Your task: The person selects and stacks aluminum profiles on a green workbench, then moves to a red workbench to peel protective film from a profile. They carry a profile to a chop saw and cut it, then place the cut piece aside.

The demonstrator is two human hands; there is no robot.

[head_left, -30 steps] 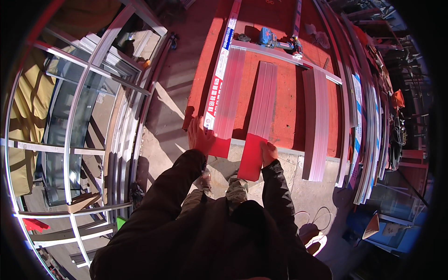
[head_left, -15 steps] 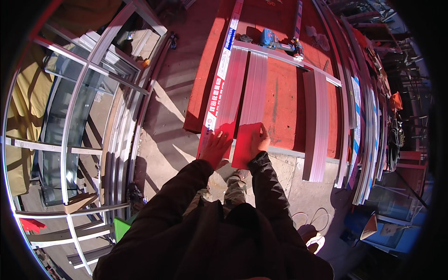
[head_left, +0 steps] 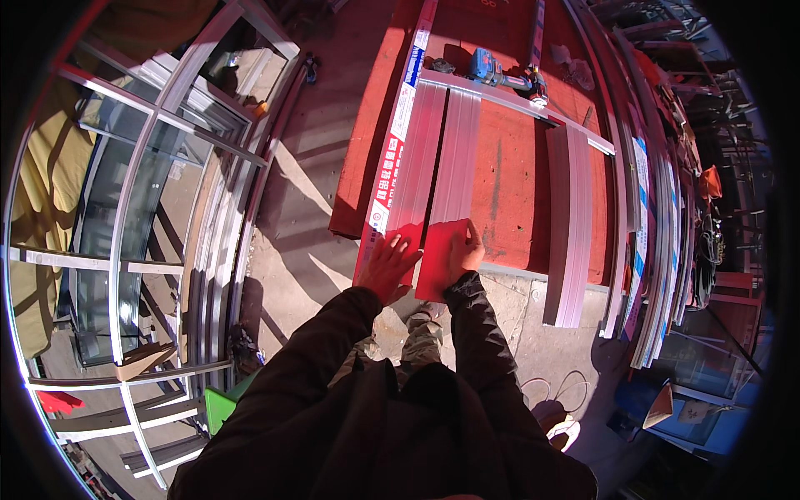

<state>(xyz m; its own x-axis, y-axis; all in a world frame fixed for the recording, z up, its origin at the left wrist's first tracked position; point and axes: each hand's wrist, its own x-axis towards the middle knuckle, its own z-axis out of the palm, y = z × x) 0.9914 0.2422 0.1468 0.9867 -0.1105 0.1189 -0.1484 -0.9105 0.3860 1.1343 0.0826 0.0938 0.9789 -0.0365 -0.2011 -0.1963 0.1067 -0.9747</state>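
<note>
Here, left grip (head_left: 388, 263) spreads apart on the left strip (head_left: 419, 167); right grip (head_left: 465, 254) clamps the right strip (head_left: 457, 167).

Some parts are hiding from view.
The left hand (head_left: 389, 265) is covering part of the near end of the left board (head_left: 416, 167), and the right hand (head_left: 467, 253) is masking some of the right board (head_left: 455, 167). The jacket (head_left: 383, 433) is blocking most of the legs (head_left: 422, 335). The red table (head_left: 517, 187) is running past the top edge, the window frames (head_left: 131, 179) are meeting the dark rim, and shadowed clutter (head_left: 737, 179) is looking too small to tell apart.
</note>
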